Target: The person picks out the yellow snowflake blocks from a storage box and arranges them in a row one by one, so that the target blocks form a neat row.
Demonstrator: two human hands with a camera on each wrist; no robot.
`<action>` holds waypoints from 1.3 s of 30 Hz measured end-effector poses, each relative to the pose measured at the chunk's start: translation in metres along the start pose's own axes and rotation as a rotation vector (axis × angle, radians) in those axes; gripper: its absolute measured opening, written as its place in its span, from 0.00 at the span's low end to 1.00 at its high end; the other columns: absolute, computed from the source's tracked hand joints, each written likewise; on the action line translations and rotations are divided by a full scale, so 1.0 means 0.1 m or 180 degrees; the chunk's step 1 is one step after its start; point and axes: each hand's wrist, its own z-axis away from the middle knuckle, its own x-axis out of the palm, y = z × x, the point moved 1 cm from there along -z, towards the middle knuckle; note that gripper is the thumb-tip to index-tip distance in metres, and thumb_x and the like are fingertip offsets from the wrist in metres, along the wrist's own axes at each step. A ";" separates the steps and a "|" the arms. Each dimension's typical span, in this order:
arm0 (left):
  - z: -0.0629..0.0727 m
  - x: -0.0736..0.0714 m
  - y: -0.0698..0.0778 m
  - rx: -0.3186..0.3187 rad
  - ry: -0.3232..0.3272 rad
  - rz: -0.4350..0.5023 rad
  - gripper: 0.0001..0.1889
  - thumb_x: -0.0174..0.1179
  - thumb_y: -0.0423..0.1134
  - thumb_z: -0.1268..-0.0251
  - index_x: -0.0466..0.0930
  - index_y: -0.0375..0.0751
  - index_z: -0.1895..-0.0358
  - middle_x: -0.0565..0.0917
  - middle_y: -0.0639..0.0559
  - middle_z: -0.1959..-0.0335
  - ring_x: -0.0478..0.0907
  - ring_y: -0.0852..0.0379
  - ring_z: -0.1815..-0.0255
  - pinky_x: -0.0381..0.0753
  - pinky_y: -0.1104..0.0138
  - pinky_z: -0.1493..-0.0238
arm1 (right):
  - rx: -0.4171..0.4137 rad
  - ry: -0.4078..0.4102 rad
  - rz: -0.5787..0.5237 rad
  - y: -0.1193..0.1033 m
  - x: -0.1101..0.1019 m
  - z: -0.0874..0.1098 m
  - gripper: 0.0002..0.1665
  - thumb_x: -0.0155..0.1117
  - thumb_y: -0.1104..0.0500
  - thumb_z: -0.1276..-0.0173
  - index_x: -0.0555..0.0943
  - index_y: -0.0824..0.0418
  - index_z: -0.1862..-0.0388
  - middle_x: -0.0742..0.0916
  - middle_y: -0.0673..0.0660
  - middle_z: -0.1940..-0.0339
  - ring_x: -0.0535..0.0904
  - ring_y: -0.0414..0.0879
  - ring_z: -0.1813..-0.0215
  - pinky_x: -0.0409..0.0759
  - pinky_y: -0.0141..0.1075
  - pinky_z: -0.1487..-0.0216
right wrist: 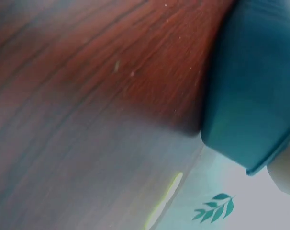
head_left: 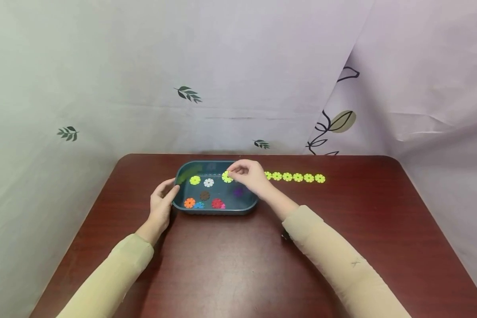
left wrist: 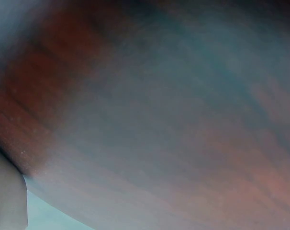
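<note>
Pale cream sleeves [head_left: 338, 265] flank a dark teal, round-cornered plastic tray [head_left: 214, 212]. At the tray's left end, the left hand [head_left: 161, 202] grips its rim; over the tray, right of its middle, the right hand [head_left: 253, 177] pinches a yellow, notched, flower-shaped plastic disc [head_left: 225, 178]. Likely light, stiff and somewhat slippery, the disc suits a fingertip hold at its edge. Similar yellow discs [head_left: 298, 177] line up right of the tray.

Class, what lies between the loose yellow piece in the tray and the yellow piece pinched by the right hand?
In the head view, a white piece lies in the tray between the loose yellow piece and the pinched piece in the right hand.
</note>
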 end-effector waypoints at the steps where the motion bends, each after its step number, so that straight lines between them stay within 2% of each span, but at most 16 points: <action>1: 0.00 0.00 0.00 -0.0007 0.0000 -0.0003 0.22 0.59 0.38 0.18 0.74 0.33 0.28 0.82 0.65 0.48 0.80 0.63 0.48 0.82 0.78 0.51 | 0.0049 0.0021 -0.0124 0.00 -0.02 0.01 0.07 0.73 0.65 0.28 0.89 0.67 0.54 0.92 0.63 0.60 0.87 0.62 0.57 0.89 0.52 0.49; 2: -0.01 0.00 0.00 -0.0015 0.0000 -0.0003 0.22 0.59 0.38 0.18 0.74 0.33 0.28 0.81 0.65 0.48 0.80 0.63 0.48 0.82 0.78 0.51 | 0.0097 0.0039 -0.0238 0.00 -0.04 0.02 0.07 0.72 0.65 0.27 0.89 0.68 0.54 0.92 0.62 0.60 0.87 0.64 0.56 0.88 0.56 0.47; 4: -0.01 0.00 -0.01 -0.0028 -0.0006 -0.0007 0.22 0.58 0.38 0.18 0.74 0.33 0.28 0.81 0.65 0.48 0.80 0.63 0.48 0.82 0.78 0.51 | 0.0211 0.0071 -0.0486 0.01 -0.09 0.04 0.08 0.71 0.66 0.27 0.88 0.70 0.52 0.91 0.58 0.62 0.88 0.60 0.57 0.85 0.63 0.43; 9: -0.01 0.00 -0.01 -0.0045 -0.0007 0.0024 0.22 0.58 0.37 0.17 0.74 0.34 0.28 0.81 0.64 0.47 0.80 0.63 0.47 0.82 0.78 0.51 | 0.0357 0.0170 -0.0740 0.05 -0.23 0.09 0.10 0.69 0.66 0.25 0.86 0.72 0.50 0.89 0.45 0.65 0.86 0.42 0.61 0.83 0.65 0.39; 11: -0.01 0.01 -0.01 -0.0040 -0.0004 0.0037 0.21 0.58 0.37 0.17 0.74 0.34 0.28 0.81 0.64 0.48 0.80 0.63 0.48 0.82 0.78 0.52 | 0.0371 0.0223 -0.0761 0.07 -0.29 0.12 0.11 0.69 0.66 0.25 0.86 0.73 0.49 0.89 0.43 0.66 0.86 0.42 0.61 0.84 0.62 0.40; 16: -0.01 0.00 -0.01 -0.0034 -0.0007 0.0040 0.22 0.58 0.37 0.18 0.74 0.34 0.28 0.81 0.62 0.47 0.80 0.63 0.48 0.82 0.78 0.52 | 0.0405 0.0370 -0.0788 0.13 -0.44 0.17 0.12 0.68 0.67 0.25 0.85 0.74 0.48 0.89 0.40 0.66 0.85 0.37 0.63 0.89 0.45 0.48; 19: -0.01 0.00 -0.01 -0.0043 -0.0006 0.0029 0.22 0.58 0.38 0.18 0.74 0.34 0.28 0.81 0.61 0.46 0.80 0.63 0.48 0.82 0.78 0.52 | 0.0426 0.0446 -0.0787 0.16 -0.53 0.20 0.13 0.68 0.66 0.25 0.85 0.75 0.48 0.89 0.40 0.67 0.85 0.36 0.64 0.88 0.38 0.52; 31: 0.00 -0.01 -0.01 -0.0026 -0.0028 0.0062 0.22 0.59 0.38 0.18 0.74 0.33 0.28 0.82 0.61 0.47 0.81 0.64 0.51 0.83 0.77 0.54 | 0.0498 0.0589 -0.0743 0.32 -0.86 0.32 0.14 0.67 0.67 0.25 0.83 0.77 0.47 0.89 0.39 0.67 0.86 0.36 0.63 0.89 0.34 0.52; 39: -0.01 -0.01 -0.02 0.0051 -0.0004 0.0111 0.17 0.61 0.37 0.19 0.79 0.39 0.34 0.83 0.63 0.49 0.82 0.63 0.50 0.84 0.77 0.53 | 0.0532 0.0728 -0.0780 0.44 -1.09 0.41 0.11 0.66 0.67 0.24 0.84 0.74 0.49 0.90 0.38 0.68 0.86 0.35 0.64 0.89 0.33 0.54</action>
